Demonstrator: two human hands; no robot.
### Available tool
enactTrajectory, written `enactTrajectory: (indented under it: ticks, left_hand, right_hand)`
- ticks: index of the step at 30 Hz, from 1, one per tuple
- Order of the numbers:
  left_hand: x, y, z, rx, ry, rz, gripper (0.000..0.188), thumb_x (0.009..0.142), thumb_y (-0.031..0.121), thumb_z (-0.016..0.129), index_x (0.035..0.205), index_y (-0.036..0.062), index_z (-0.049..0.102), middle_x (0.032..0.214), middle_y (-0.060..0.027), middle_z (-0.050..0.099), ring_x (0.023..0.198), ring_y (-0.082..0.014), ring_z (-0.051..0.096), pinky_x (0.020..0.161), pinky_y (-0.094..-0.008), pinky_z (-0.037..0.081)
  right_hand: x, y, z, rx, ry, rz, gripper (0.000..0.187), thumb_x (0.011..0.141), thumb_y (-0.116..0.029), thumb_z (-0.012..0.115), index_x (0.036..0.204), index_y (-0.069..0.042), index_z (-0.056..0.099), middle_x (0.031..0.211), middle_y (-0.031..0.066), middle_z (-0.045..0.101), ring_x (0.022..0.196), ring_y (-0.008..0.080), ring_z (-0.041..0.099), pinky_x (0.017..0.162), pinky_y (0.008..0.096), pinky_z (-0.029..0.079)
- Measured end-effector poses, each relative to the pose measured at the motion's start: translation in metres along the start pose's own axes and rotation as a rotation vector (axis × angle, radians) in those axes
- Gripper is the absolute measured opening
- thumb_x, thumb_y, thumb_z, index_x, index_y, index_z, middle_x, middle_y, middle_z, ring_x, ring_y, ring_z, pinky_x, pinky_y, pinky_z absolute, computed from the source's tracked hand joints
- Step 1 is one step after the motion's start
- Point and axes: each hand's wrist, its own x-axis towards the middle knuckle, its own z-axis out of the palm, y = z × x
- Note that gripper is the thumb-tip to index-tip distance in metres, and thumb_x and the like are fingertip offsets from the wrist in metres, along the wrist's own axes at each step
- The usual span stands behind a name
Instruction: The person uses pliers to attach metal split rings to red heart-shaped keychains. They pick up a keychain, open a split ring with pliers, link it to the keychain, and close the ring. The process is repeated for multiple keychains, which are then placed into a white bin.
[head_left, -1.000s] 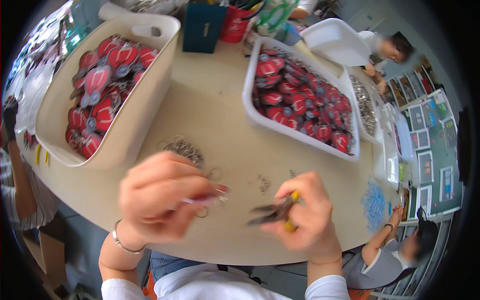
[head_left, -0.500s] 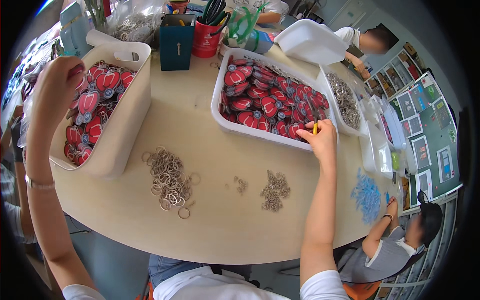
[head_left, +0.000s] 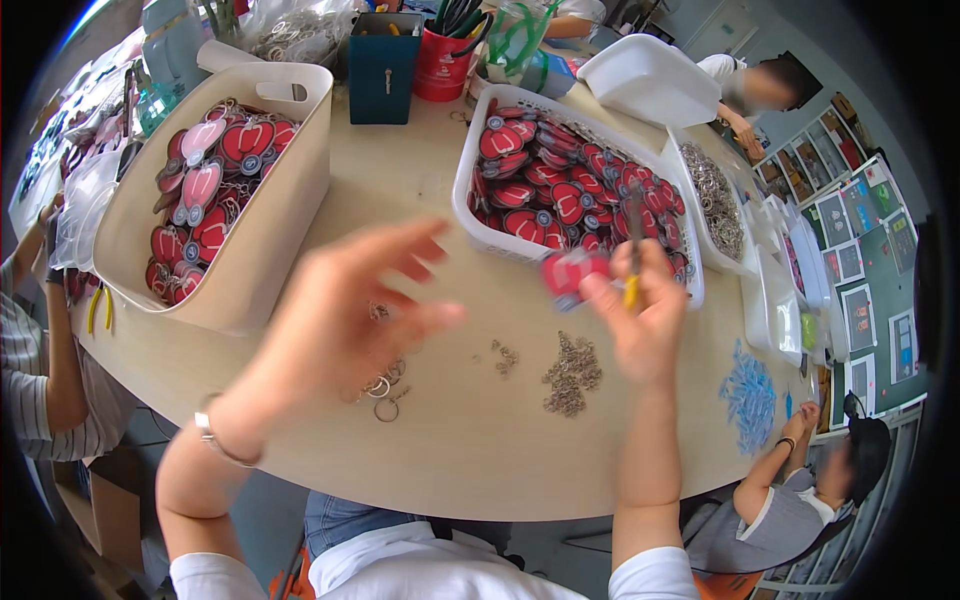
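My right hand (head_left: 650, 320) pinches a red heart-like flat charm (head_left: 572, 275) between thumb and fingers. The same hand keeps hold of a slim tool (head_left: 633, 285) with a yellow grip and a dark metal end, pointing up. My left hand (head_left: 360, 300), smeared by motion, has its fingers apart and holds nothing visible. It hangs over a pile of metal key rings (head_left: 385, 385), partly hiding it. Behind my right hand stands a white basket (head_left: 462, 190) of red charms. A cream bin (head_left: 270, 240) of charms with rings stands left.
Small metal links (head_left: 572, 375) lie in a heap, beside a smaller cluster (head_left: 505, 357). Blue slips (head_left: 750, 395) lie at right, near a seated person (head_left: 800, 490). A green box (head_left: 385, 75) and red cup (head_left: 440, 68) stand behind. Yellow handles (head_left: 97, 310) lie far left.
My left hand has come from the cream bin to over the key rings, its fingers now apart. My right hand has lifted a charm out of the white basket, keeping the yellow-gripped tool.
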Motion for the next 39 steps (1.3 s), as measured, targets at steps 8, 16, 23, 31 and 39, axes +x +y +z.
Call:
enactTrajectory:
  ticks: [8,16,23,31,39]
  left_hand:
    - [-0.018,-0.047,0.041,-0.631,0.018,-0.363,0.033,0.091,0.022,0.066,0.109,-0.0051,0.06,0.085,-0.0108,0.069,0.073,-0.014,0.066,0.057,-0.0241,0.053]
    - [-0.012,-0.064,0.016,-0.679,0.479,-0.359,0.023,0.092,0.023,0.064,0.094,0.0003,0.06,0.072,-0.007,0.065,0.054,-0.0086,0.056,0.043,-0.0208,0.042]
    - [-0.014,-0.066,0.012,-0.717,0.408,-0.364,0.025,0.092,0.025,0.065,0.093,0.0,0.061,0.075,-0.0072,0.065,0.056,-0.0088,0.057,0.044,-0.0208,0.044]
    - [-0.018,-0.059,0.027,-0.498,0.276,-0.391,0.022,0.089,0.016,0.068,0.099,-0.0035,0.063,0.076,-0.0025,0.063,0.058,-0.0058,0.057,0.048,-0.0191,0.045]
    - [-0.032,-0.05,0.048,-0.213,0.003,-0.202,0.011,0.087,0.004,0.067,0.096,-0.0023,0.066,0.079,-0.0069,0.064,0.062,-0.0107,0.058,0.054,-0.0242,0.047]
  right_hand:
    - [-0.02,-0.022,0.04,0.12,-0.426,0.157,0.018,0.078,-0.013,0.077,0.076,0.001,0.065,0.09,0.0057,0.054,0.084,0.0194,0.054,0.077,0.032,0.044]
    - [-0.02,0.019,0.057,-0.315,-0.735,-0.296,0.012,0.075,-0.007,0.073,0.072,0.0,0.064,0.096,0.008,0.056,0.097,0.0252,0.052,0.086,0.0383,0.04]
    - [-0.017,0.025,0.059,-0.321,-0.774,-0.314,0.011,0.075,-0.008,0.073,0.073,0.0,0.064,0.097,0.0077,0.057,0.098,0.0248,0.052,0.087,0.0385,0.039]
    - [-0.014,0.013,0.045,-0.325,-0.696,-0.147,0.013,0.073,-0.007,0.075,0.074,0.0,0.064,0.098,0.0096,0.057,0.097,0.0271,0.053,0.085,0.0377,0.042]
    - [-0.02,-0.025,0.044,0.217,-0.532,0.23,0.009,0.081,-0.007,0.073,0.081,-0.002,0.065,0.096,0.003,0.052,0.084,0.0139,0.053,0.073,0.0279,0.044]
